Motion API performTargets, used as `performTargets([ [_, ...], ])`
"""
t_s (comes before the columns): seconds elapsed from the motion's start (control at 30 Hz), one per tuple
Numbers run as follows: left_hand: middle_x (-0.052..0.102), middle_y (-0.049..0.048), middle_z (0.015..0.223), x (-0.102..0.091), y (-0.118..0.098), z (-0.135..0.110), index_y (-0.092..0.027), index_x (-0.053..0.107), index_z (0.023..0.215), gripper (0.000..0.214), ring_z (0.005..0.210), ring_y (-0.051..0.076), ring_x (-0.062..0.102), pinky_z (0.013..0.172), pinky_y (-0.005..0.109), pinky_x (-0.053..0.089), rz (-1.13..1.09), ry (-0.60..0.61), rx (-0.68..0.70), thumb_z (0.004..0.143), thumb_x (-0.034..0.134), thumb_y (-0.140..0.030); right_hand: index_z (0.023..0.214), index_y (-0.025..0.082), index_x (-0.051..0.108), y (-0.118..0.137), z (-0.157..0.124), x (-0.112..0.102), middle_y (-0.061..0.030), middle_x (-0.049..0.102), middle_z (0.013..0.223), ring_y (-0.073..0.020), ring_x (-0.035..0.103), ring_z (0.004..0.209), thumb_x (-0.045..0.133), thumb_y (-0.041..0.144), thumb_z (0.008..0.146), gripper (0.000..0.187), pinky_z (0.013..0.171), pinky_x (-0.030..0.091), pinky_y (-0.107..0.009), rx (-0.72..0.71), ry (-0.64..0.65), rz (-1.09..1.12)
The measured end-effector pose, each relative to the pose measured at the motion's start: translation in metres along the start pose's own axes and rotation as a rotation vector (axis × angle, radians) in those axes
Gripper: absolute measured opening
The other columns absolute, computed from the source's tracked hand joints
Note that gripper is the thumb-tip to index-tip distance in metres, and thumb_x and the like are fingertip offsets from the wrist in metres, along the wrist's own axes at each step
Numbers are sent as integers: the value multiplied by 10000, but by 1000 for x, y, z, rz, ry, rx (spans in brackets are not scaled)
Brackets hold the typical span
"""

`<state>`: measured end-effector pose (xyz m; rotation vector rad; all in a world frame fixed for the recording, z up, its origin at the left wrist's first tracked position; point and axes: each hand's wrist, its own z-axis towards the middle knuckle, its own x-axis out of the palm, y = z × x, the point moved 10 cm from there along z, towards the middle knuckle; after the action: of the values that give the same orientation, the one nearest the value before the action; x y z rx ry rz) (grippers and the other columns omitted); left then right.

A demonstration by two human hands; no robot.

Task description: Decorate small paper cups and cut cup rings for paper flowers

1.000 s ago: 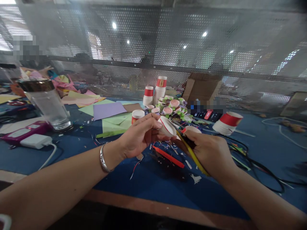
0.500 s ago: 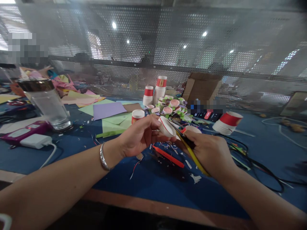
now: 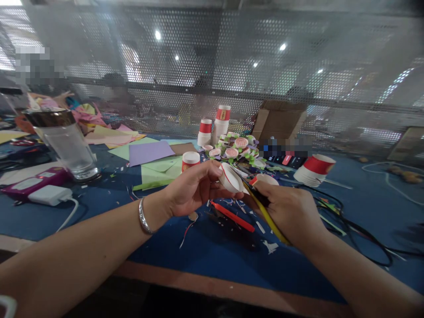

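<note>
My left hand [image 3: 195, 187] pinches a cut-down paper cup bottom [image 3: 231, 179], white inside with a thin red line on its edge, tilted toward me. My right hand [image 3: 288, 203] is closed round scissors [image 3: 270, 218] with yellow and black handles; their blades meet the right side of the cup's rim. Below the hands lies a red-handled tool [image 3: 233, 216] among white paper scraps [image 3: 270, 246]. Another cut red and white cup piece [image 3: 266, 179] sits behind my right fingers, partly hidden. A small red and white cup [image 3: 191, 161] stands behind my left hand.
Behind my hands are a pile of decorated cup bottoms [image 3: 240, 148] and stacked paper cups [image 3: 222, 121]. At right lie tilted cups [image 3: 314, 170], a phone [image 3: 286, 159] and black cables [image 3: 361, 236]. Coloured paper [image 3: 150, 153], a glass jar [image 3: 68, 145] and a purple power strip [image 3: 36, 183] occupy the left.
The cup bottom has turned slightly in my left fingers, showing a little more of its inside. The scissors stay at its edge; both hands hardly move.
</note>
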<state>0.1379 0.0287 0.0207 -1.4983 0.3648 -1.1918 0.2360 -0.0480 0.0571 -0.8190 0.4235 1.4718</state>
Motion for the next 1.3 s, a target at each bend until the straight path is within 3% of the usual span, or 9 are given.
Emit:
performTargets([
  [0.33,788,76,853,-2,4,0,-151,675,845,178,818,231,784,751,263,605,8,-6,-43,703,655,-256,626,203,624,4,0,-4,2,492,430,-149,446,385,355,507,1035,576,468,204,-272,-34,-35,-15],
  [0.47,780,89,883,-3,3,-1,-131,646,881,207,850,229,787,767,228,600,-25,-59,-23,735,689,-271,673,193,657,1,1,-4,-7,541,472,-151,486,411,369,500,1030,551,472,228,-265,-16,-29,2],
  [0.73,749,43,942,-1,-6,-9,-188,523,1159,556,882,232,781,874,303,588,36,-169,128,700,831,-122,684,188,660,-7,1,-4,8,512,476,-137,464,395,384,515,1020,543,448,226,-258,27,-29,61],
  [1.07,730,14,929,3,-9,-9,-185,524,1010,420,851,184,763,837,295,588,141,-90,164,731,825,-93,669,179,650,-2,3,-10,4,544,464,-150,503,373,442,474,1007,494,428,241,-252,-14,-83,70],
  [1.3,731,20,918,6,-4,-9,-176,512,1006,444,845,171,743,828,308,597,189,-90,132,712,835,-99,822,170,727,4,3,-14,-36,654,516,-182,574,393,416,384,1005,420,439,251,-258,-78,-104,8],
])
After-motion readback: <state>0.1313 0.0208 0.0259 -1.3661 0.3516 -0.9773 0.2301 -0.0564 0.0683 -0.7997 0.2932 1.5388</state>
